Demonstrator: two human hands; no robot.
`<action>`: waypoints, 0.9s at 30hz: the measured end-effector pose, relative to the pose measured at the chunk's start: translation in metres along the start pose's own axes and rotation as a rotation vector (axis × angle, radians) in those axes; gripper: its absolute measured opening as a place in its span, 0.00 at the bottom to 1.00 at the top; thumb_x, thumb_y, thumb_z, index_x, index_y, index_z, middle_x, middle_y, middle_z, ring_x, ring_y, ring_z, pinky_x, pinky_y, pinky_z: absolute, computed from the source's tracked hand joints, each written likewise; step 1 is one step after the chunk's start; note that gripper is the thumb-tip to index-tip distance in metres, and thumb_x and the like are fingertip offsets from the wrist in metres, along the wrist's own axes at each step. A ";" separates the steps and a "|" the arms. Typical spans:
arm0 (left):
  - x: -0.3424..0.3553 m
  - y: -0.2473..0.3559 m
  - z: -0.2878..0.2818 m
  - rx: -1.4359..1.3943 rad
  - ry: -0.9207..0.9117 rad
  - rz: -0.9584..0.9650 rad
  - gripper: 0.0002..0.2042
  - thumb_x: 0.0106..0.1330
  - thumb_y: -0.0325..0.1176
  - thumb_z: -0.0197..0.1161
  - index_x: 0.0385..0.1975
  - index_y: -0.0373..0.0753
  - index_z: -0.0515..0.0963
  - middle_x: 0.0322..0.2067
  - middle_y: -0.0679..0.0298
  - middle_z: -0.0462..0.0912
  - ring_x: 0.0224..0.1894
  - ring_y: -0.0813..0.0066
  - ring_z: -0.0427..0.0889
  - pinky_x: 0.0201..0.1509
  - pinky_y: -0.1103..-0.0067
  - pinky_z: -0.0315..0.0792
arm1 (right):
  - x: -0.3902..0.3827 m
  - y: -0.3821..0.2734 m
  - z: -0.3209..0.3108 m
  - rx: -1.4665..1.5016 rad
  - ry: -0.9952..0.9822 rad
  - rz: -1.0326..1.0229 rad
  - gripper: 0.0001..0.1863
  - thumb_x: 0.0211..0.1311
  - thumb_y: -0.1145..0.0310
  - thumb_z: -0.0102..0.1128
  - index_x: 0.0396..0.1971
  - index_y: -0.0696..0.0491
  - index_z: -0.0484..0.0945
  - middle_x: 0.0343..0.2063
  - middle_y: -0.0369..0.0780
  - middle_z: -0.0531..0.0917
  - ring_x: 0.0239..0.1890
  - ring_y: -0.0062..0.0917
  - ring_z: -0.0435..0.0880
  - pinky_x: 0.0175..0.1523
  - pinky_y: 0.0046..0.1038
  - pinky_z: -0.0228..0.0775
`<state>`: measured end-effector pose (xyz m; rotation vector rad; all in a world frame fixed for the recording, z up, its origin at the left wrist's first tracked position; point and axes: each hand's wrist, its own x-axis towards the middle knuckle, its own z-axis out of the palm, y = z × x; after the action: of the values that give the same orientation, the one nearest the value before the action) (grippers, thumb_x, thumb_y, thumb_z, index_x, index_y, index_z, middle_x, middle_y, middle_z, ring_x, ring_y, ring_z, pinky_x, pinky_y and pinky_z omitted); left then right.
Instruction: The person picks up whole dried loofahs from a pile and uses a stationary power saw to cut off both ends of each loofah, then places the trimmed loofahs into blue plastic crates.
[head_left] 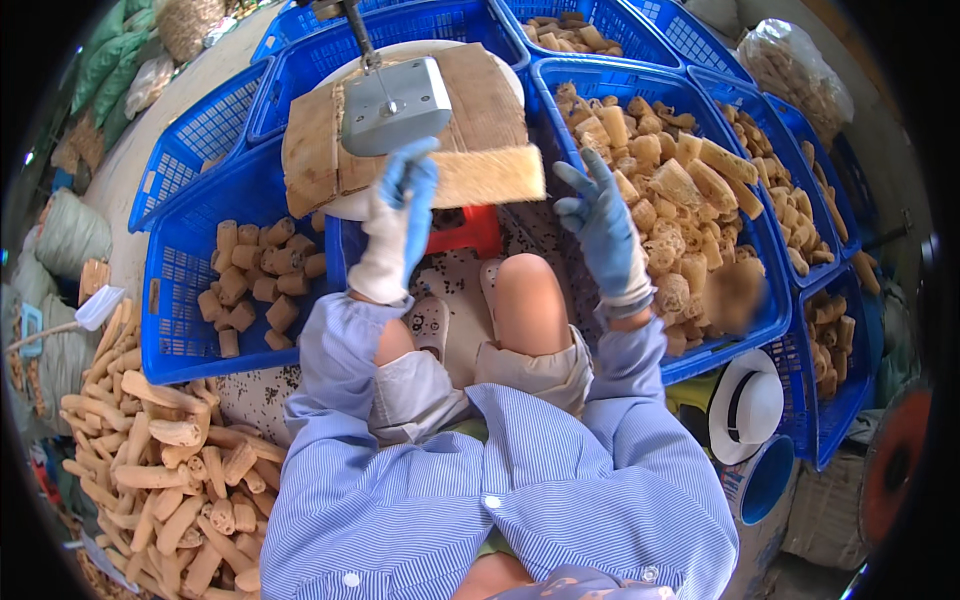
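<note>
A long, pale tan loofah piece (pixel 490 174) lies level at the front edge of a wooden board (pixel 475 105). My left hand (pixel 396 225), in a blue and white glove, is closed at the loofah's left end, its fingers hiding that end. To the right of the piece, my gloved right hand (pixel 608 225) is raised with fingers apart and nothing in it, beside the rim of a blue basket. A grey metal plate (pixel 396 108) with a thin upright metal part sits on the board just beyond my left fingers.
A blue basket (pixel 165 340) at left holds short loofah pieces. Another blue basket (pixel 690 362) at right is heaped with loofah chunks. Whole loofahs (pixel 165 480) are piled at lower left. A red stool-like object (pixel 465 232) stands below the board; a white hat (pixel 752 405) lies at right.
</note>
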<state>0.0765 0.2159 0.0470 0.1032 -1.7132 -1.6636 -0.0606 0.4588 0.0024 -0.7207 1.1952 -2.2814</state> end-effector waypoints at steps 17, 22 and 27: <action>-0.034 -0.034 0.022 -0.117 -0.049 -0.115 0.24 0.78 0.37 0.59 0.72 0.40 0.67 0.61 0.58 0.79 0.60 0.72 0.80 0.62 0.76 0.74 | 0.186 -0.128 0.017 -1.489 0.722 -0.403 0.39 0.62 0.62 0.72 0.69 0.59 0.64 0.59 0.55 0.79 0.61 0.44 0.80 0.66 0.37 0.74; -0.049 -0.005 -0.027 -0.016 0.133 0.127 0.24 0.77 0.23 0.55 0.72 0.35 0.65 0.63 0.57 0.77 0.62 0.72 0.78 0.68 0.77 0.70 | 0.192 -0.037 -0.023 -1.287 0.166 -0.354 0.31 0.59 0.62 0.75 0.59 0.60 0.77 0.57 0.50 0.84 0.60 0.36 0.83 0.64 0.32 0.73; -0.148 0.029 -0.133 0.144 0.410 0.163 0.24 0.75 0.21 0.57 0.70 0.35 0.67 0.63 0.58 0.77 0.63 0.72 0.78 0.64 0.77 0.73 | 0.072 0.015 0.036 -1.183 -0.097 -0.321 0.19 0.73 0.72 0.60 0.59 0.62 0.80 0.51 0.41 0.87 0.49 0.27 0.84 0.59 0.29 0.73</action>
<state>0.2687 0.1881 -0.0061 0.3394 -1.4813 -1.2933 -0.0901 0.3851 0.0241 -1.4583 2.5043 -1.5036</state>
